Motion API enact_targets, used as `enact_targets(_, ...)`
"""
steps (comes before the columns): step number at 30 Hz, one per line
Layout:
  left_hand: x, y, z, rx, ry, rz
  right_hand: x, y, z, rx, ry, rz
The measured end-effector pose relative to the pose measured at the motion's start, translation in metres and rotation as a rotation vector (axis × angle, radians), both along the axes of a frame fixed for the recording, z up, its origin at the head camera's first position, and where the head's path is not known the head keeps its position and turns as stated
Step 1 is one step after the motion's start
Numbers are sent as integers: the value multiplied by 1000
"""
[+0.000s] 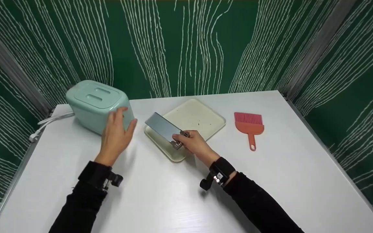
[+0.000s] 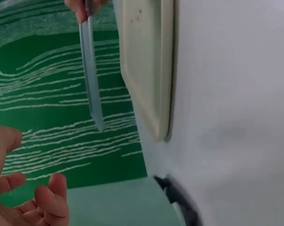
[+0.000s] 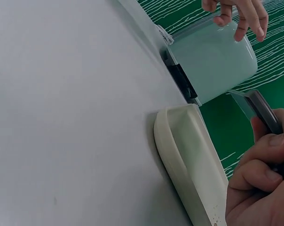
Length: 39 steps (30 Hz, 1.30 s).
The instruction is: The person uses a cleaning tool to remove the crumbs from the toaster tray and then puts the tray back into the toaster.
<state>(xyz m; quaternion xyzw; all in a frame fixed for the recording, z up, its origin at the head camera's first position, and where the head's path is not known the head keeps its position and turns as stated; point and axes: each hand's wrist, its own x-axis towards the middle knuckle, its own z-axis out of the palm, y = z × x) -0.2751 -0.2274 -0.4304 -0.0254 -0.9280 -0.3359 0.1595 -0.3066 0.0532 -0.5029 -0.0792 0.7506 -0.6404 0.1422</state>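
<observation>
My right hand [image 1: 194, 142] grips the dark end of a flat grey metal crumb tray [image 1: 163, 125], held tilted above the cream tray [image 1: 170, 154]. In the right wrist view the thumb and curled fingers [image 3: 262, 172] close round that end. A few dark crumbs lie in the cream tray. My left hand [image 1: 117, 134] hovers by the near right end of the mint-green toaster [image 1: 87, 113], its fingers loosely spread and holding nothing. Whether a fingertip touches the toaster is hard to tell.
On the right of the white table [image 1: 160, 197] lies an orange brush [image 1: 249, 127] with pink bristles. A white cord and plug [image 1: 34, 136] trail off the toaster's left side. Green walls with white lines [image 1: 199, 48] enclose the table's back and sides.
</observation>
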Motion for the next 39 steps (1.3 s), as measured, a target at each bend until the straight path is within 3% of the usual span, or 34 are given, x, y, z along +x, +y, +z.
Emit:
enact_targets(4,-10,-20,10,-42,131,17,-1,-11,1,-3,-27,31)
enact_targets(7,-19,-33,11,-96,159,60,-2,-19,0,10,-58,64)
enact_targets(11,-28,-45,10,-124,127,105,-4,-32,0,8,-107,109)
enact_targets(19,-41,-56,3,-71,41,95,-11,-50,-7,6,-216,176)
enact_targets(28,-42,-56,0,-93,32,110,-17,-62,-7,52,-230,195)
enact_targets(39,-42,-57,-4,-98,45,126,-24,-69,-1,54,-241,285)
